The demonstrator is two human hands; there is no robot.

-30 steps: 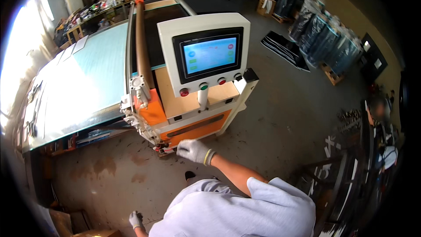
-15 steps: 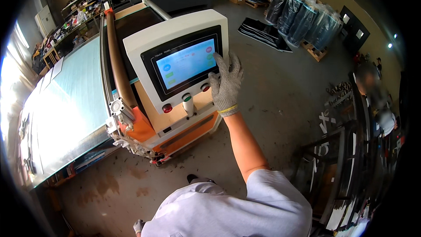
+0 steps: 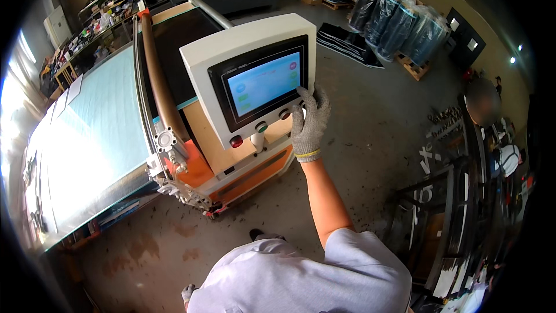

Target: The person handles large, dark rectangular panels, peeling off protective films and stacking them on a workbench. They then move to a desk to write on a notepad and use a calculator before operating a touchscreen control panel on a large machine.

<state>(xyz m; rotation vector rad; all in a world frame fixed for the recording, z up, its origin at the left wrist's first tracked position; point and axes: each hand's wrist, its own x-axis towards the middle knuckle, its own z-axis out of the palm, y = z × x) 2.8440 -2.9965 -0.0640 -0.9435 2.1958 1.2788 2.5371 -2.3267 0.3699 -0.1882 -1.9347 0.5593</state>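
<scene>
My right hand (image 3: pixel 311 122), in a grey knitted glove with a yellow cuff band, is at the lower right corner of a white control panel (image 3: pixel 197 61). Its fingers are apart, holding nothing. One fingertip lies at the lower right edge of the lit touch screen (image 3: pixel 263 83); whether it presses is unclear. Below the screen are a red button (image 3: pixel 236 141), a green button (image 3: pixel 261 127) and another red button (image 3: pixel 285 115) beside the thumb. My left hand (image 3: pixel 188 293), also gloved, hangs low by my shirt, its fingers mostly hidden.
The panel stands on an orange and white machine (image 3: pixel 255 177) with a long brown roller (image 3: pixel 156 75). Left is a table (image 3: pixel 98 122) covered in pale sheet. Plastic-wrapped rolls (image 3: pixel 399 20) stand at the back right. Dark metal frames (image 3: pixel 440 220) and a person (image 3: pixel 483 104) are at the right.
My right hand has moved down from the screen's right side to its lower right corner. The whole panel has shifted rightward in the view. My left hand shows slightly higher.
</scene>
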